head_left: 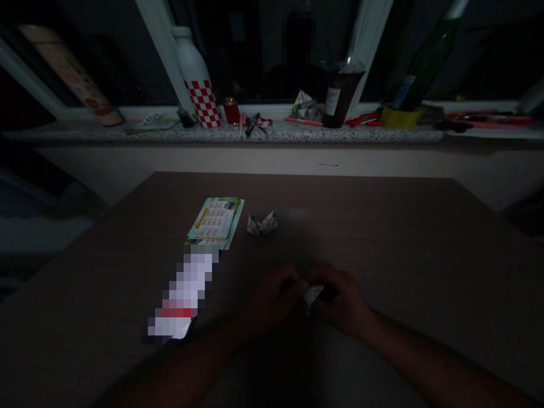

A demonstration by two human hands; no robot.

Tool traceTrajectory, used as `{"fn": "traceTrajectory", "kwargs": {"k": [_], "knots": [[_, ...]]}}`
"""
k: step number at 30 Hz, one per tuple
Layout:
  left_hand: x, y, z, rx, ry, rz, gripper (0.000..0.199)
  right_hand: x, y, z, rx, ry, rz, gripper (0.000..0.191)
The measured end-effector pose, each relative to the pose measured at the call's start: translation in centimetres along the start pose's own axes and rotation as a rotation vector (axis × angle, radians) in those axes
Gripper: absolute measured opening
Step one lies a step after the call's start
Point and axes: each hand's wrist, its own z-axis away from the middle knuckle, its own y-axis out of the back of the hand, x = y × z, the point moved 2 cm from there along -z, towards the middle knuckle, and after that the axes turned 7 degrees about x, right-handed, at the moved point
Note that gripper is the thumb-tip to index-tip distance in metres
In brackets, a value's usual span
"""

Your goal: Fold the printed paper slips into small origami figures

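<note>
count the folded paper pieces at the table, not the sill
2: one two-peaked piece on the table, right of the calendar cards; one held piece between the left hand and right hand. The hands may hide more.

On the speckled sill (280, 135) below the window (155, 45), left to right: a tan tube (74, 76), a white bottle (199, 79) with red checks low down, a red jar (232, 111), a pink pen (305, 120), a dark cup (343, 97), a green bottle (434, 61)

We see only part of the folded paper (313, 294); the left hand (278, 290) and right hand (342, 297) hide the rest. Coarse blocks mask the bright screen (187, 292). The green bottle (434, 61) runs past the top edge. We cannot read the label (332, 101) on the cup (347, 96).
</note>
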Motion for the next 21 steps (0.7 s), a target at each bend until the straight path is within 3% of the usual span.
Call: {"fn": "traceTrajectory", "kwargs": {"k": [3, 8, 13, 16, 18, 21], "knots": [[-0.1, 0.0, 0.0, -0.004, 0.018, 0.016, 0.029, 0.1, 0.0, -0.2, -0.03, -0.047, -0.078, 0.027], [-0.1, 0.3, 0.0, 0.001, -0.001, 0.09, 0.027, 0.6, -0.1, -0.8, 0.036, -0.218, -0.337, 0.019], [0.0, 0.4, 0.1, 0.04, -0.038, 0.11, 0.026, 0.7, -0.8, -0.8, -0.029, -0.373, -0.606, 0.017], [0.0, 0.4, 0.2, 0.055, -0.006, 0.168, 0.025, 0.5, -0.6, -0.7, -0.042, -0.286, -0.462, 0.009], [-0.1, 0.5, 0.0, 0.055, 0.023, 0.195, 0.025, 0.2, -0.3, -0.7, -0.058, -0.13, -0.257, 0.003], [-0.2, 0.5, -0.2, 0.052, 0.045, 0.228, 0.026, -0.4, 0.2, -0.7, -0.134, 0.113, 0.054, 0.011]]}}
